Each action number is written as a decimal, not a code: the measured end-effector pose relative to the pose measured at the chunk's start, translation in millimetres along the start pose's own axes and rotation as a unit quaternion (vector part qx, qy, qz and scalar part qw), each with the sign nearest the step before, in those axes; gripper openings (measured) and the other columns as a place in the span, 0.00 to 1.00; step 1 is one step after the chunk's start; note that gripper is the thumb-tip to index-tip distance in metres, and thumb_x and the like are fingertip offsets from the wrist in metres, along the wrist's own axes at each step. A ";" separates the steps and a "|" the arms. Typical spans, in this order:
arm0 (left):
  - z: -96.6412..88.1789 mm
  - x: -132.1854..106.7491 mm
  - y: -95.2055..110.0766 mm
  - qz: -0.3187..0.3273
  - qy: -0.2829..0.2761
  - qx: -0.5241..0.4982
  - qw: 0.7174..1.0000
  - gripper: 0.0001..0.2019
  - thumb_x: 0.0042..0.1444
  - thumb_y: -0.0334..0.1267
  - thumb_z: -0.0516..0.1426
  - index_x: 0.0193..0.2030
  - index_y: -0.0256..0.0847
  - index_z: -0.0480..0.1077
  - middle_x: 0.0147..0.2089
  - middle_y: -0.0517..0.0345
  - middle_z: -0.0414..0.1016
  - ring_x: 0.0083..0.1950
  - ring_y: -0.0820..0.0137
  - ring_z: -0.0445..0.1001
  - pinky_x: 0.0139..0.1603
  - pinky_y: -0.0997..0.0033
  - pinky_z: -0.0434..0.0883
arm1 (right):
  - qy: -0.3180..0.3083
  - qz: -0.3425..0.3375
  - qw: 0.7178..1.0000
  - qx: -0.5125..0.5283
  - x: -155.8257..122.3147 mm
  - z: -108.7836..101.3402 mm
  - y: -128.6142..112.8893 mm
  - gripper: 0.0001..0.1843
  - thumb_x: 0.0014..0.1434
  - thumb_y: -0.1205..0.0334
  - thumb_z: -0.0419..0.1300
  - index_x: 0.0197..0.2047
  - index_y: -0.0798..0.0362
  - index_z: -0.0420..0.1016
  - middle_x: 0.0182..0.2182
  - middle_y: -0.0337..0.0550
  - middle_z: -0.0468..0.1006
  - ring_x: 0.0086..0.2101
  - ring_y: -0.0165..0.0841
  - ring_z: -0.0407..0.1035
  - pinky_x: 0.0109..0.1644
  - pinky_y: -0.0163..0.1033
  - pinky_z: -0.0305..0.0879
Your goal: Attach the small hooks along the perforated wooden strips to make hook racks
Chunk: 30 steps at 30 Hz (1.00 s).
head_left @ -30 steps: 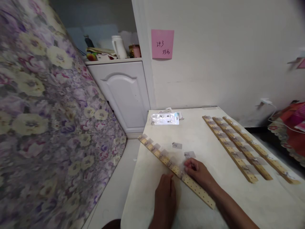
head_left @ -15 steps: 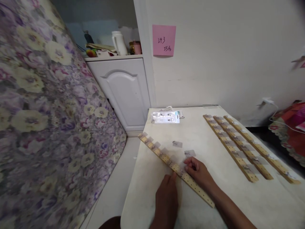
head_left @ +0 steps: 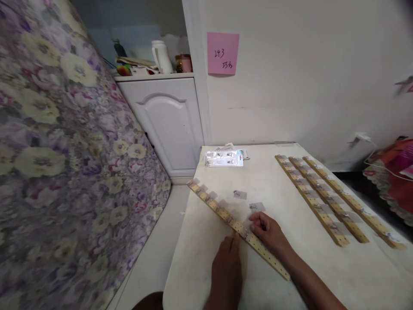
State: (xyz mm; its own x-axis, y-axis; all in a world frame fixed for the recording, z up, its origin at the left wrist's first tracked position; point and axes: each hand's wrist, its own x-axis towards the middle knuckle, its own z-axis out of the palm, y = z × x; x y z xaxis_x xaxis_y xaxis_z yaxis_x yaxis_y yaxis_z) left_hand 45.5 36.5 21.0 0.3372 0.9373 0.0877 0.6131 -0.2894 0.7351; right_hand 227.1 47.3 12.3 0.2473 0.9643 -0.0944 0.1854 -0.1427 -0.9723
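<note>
A long wooden strip (head_left: 222, 213) with holes and several clear hooks stuck on it lies slanted on the white table (head_left: 290, 258). My left hand (head_left: 227, 267) rests against its near side, fingers together and pointing at the strip. My right hand (head_left: 269, 234) is closed in a pinch on a small clear hook (head_left: 248, 230) at the strip's middle. Two loose clear hooks (head_left: 240, 194) (head_left: 257, 207) lie just beyond the strip.
Three more wooden strips (head_left: 322, 202) with hooks lie side by side at the table's right. A hook packet (head_left: 224, 158) sits at the far edge by the wall. A floral mattress (head_left: 64, 172) leans at left; a white cabinet (head_left: 164, 125) stands behind.
My left hand has slid slightly right and closer to the strip. The right hand keeps its pinch in the same spot.
</note>
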 end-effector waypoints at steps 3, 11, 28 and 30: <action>-0.3 -2.2 -0.3 0.018 -0.014 0.032 0.999 0.24 0.55 0.29 0.46 0.58 0.44 0.66 0.51 0.48 0.73 0.50 0.57 0.69 0.49 0.61 0.65 | 0.004 -0.008 1.000 -0.006 -0.9 0.0 -1.1 0.09 0.49 0.61 0.59 0.36 0.51 0.70 0.21 0.33 0.65 0.24 0.30 0.60 0.29 0.35 0.56; 2.9 -1.7 -3.9 0.045 -0.063 0.143 0.987 0.27 0.54 0.26 0.44 0.61 0.43 0.62 0.51 0.47 0.72 0.50 0.58 0.68 0.48 0.62 0.66 | 0.008 -0.004 1.000 -0.005 -0.7 0.7 -1.2 0.09 0.48 0.60 0.59 0.35 0.50 0.70 0.20 0.32 0.65 0.23 0.30 0.60 0.28 0.35 0.55; 3.7 -1.1 -2.5 0.068 -0.077 0.223 0.969 0.28 0.55 0.22 0.43 0.62 0.40 0.59 0.53 0.46 0.71 0.50 0.59 0.68 0.49 0.62 0.67 | 0.011 -0.036 0.996 -0.075 -4.6 2.3 -4.9 0.10 0.51 0.62 0.56 0.38 0.51 0.71 0.21 0.33 0.65 0.24 0.30 0.61 0.30 0.35 0.56; 3.6 -1.2 -2.3 0.071 -0.081 0.232 0.967 0.28 0.55 0.22 0.43 0.63 0.40 0.59 0.54 0.47 0.70 0.51 0.60 0.68 0.51 0.63 0.67 | 0.012 -0.037 0.996 -0.084 -4.4 2.7 -4.6 0.10 0.52 0.62 0.55 0.38 0.51 0.71 0.21 0.33 0.65 0.24 0.30 0.61 0.30 0.35 0.56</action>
State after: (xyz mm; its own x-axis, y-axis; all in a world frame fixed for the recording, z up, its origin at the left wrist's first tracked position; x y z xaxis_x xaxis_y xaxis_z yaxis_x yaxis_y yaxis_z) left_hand 46.3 35.3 16.7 0.5255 0.8502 0.0324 0.7942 -0.5039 0.3395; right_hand 222.5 44.4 16.6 0.2491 0.9683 -0.0161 0.3599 -0.1079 -0.9267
